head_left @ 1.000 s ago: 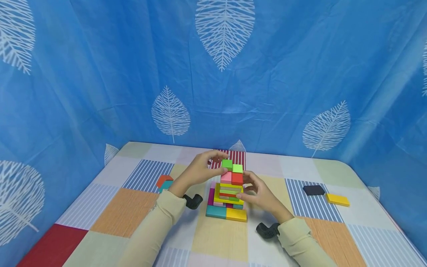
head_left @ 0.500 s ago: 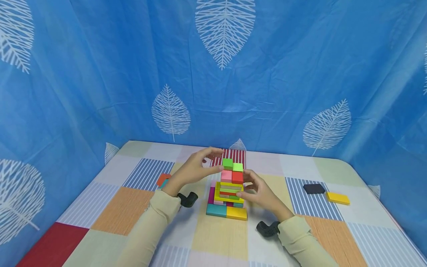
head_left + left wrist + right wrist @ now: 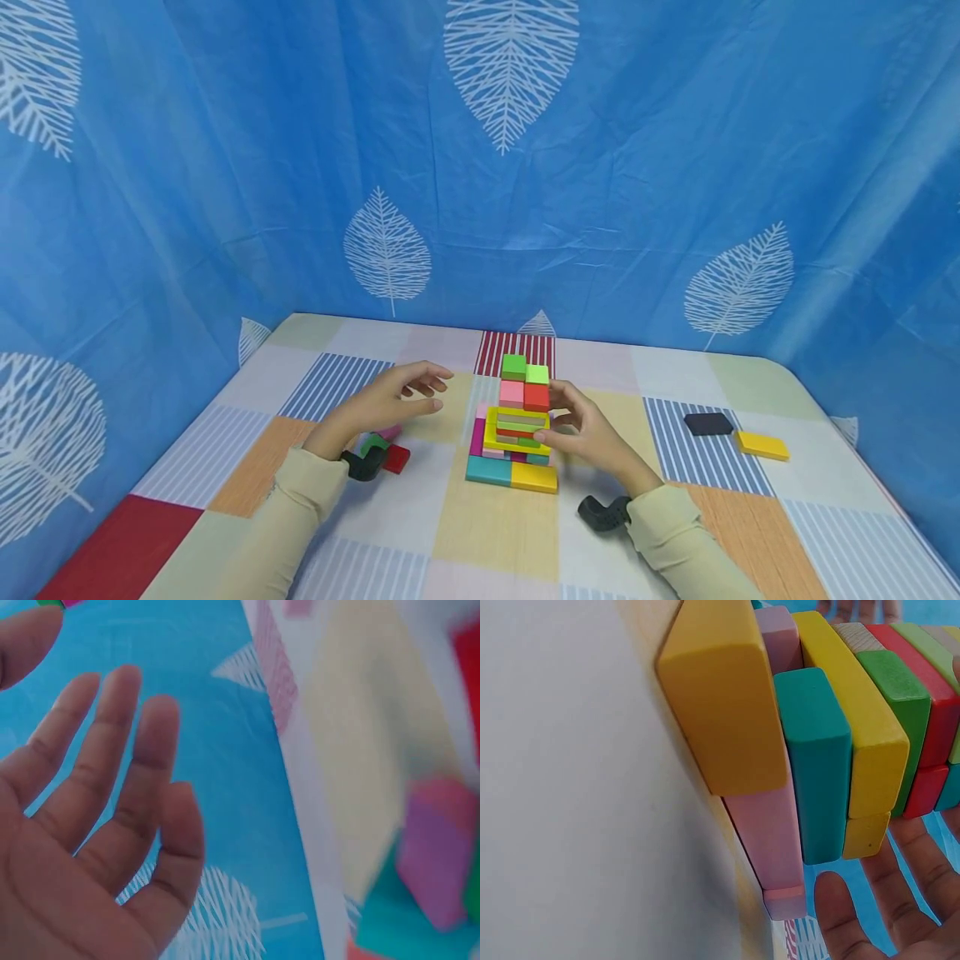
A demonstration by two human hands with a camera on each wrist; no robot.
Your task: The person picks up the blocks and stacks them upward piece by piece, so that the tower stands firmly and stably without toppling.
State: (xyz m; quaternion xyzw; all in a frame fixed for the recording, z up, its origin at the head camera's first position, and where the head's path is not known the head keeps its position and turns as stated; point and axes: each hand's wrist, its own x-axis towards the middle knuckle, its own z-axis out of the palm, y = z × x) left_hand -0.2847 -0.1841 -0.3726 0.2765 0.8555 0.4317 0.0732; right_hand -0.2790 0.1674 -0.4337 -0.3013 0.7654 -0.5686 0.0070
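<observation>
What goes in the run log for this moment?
left hand: open, off block tower | right hand: fingers at tower's right side | loose blocks: below left hand

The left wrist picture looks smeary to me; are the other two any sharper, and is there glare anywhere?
Left wrist view: the left hand is fairly clear, the table and blocks at right are blurred. Right wrist view: the block stack is crisp, very close, evenly lit. Head view: sharp throughout, soft shadows under the stack, no glare.

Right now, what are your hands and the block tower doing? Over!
Left hand open, off the block tower, holding nothing. Right hand open beside the tower's right side; contact unclear. Tower upright. Loose blocks under the left wrist.
</observation>
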